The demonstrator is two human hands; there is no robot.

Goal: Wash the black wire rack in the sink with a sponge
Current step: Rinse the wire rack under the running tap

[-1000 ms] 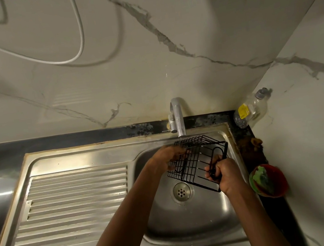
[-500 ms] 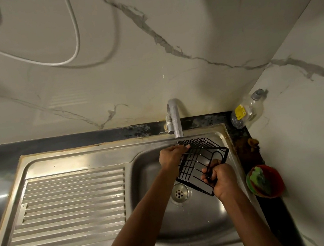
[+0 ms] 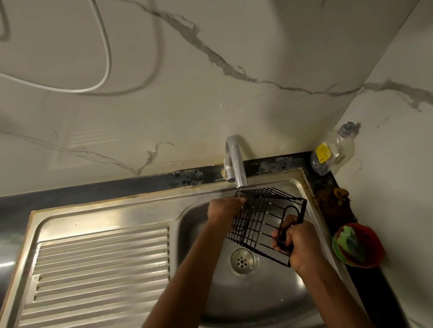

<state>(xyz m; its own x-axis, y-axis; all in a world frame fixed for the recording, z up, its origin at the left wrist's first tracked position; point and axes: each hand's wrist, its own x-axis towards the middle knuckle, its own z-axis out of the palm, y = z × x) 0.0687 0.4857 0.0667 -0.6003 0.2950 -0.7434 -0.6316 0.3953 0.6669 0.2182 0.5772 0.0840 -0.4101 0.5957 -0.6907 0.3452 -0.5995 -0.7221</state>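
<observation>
- Rack position changed since a second ago: the black wire rack (image 3: 266, 222) now sits tilted steeper, far edge raised to just under the tap spout (image 3: 238, 166), near corner dropped toward the drain (image 3: 242, 260). Left hand shifted from the rack's near-left side to its far-left edge.
- Left hand (image 3: 224, 210): fingers curled over the rack's far-left rim, gripping it. Judged purpose: steadies the high end under the spout.
- Right hand (image 3: 299, 244): fingers clenched round the wire handle loop and near-right edge of the rack. Judged purpose: carries the weight and sets the tilt.
- Rack location: held above the sink basin (image 3: 257, 302), clear of the basin floor as far as can be told, between spout and drain.
- Tilt judged deliberate: water landing at the top would run down the wires and fall near the drain.
- Water flow: cannot tell whether the tap is running; no stream resolved.
- Sponge: neither hand holds one. Green scrubber-like item lies in the red bowl (image 3: 371, 245) on the counter right of the basin. Scrubbing step judged not yet under way.
- Clear plastic bottle (image 3: 330, 153) with yellow label leans in the back corner, well apart from the hands.
- Ribbed drainboard (image 3: 100, 277) left of the basin: likely set-down spot afterwards.
</observation>
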